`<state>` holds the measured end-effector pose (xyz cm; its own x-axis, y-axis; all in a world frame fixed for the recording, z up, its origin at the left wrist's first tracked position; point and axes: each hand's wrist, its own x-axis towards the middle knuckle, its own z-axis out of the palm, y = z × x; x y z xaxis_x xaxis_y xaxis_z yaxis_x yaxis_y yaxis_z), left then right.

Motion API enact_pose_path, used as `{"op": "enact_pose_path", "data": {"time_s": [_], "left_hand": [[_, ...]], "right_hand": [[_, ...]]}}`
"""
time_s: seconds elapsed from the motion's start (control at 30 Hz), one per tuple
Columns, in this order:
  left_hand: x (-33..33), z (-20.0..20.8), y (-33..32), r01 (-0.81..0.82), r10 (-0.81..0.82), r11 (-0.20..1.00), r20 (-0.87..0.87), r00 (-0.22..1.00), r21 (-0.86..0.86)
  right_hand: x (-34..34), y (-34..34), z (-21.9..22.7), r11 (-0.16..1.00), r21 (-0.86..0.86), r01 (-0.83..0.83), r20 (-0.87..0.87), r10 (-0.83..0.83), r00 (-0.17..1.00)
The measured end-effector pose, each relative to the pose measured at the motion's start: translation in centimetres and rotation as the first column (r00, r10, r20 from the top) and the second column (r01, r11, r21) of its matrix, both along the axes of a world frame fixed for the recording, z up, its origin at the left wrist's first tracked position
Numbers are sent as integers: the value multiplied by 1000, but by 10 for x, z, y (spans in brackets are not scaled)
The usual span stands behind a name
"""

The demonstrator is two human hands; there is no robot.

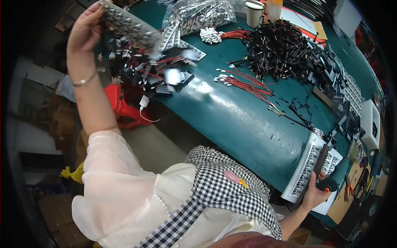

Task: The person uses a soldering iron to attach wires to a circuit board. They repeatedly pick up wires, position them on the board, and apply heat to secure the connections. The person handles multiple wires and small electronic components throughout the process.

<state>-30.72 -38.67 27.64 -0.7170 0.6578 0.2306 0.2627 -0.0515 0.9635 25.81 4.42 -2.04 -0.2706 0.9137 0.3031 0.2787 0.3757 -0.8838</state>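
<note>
My left hand (87,31) is raised at the upper left, its fingers closed on the end of a clear plastic tray (132,29) moulded with rows of small pockets. The tray tilts over a pile of black parts and red wires (144,72); blurred white and black pieces show just below it. At the lower right, my right hand (315,193) closes around a long dark strip (319,163). That strip lies across a white tray (304,169) holding rows of small metallic pieces. A dark green cylinder (340,171) is beside the right fingers, which partly hide the strip.
Black connector leads (277,49) are heaped at the back, with red wire bundles (244,82) nearer. Behind stand a filled clear bag (202,16) and a cup (254,14). A white box (370,124) and pliers (350,190) sit right; a red stool (124,107) is below the table edge.
</note>
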Motion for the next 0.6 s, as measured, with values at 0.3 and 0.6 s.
{"op": "enact_pose_path", "data": {"time_s": [0.3, 0.6], "left_hand": [[-89, -30, 75, -38, -131, 646, -160, 978, -763], [-212, -183, 100, -225, -456, 417, -417, 786, -881]], "right_hand": [[9, 10, 10, 992, 126, -3, 185, -20, 982], [11, 10, 17, 995, 16, 97, 216, -98, 971]]}}
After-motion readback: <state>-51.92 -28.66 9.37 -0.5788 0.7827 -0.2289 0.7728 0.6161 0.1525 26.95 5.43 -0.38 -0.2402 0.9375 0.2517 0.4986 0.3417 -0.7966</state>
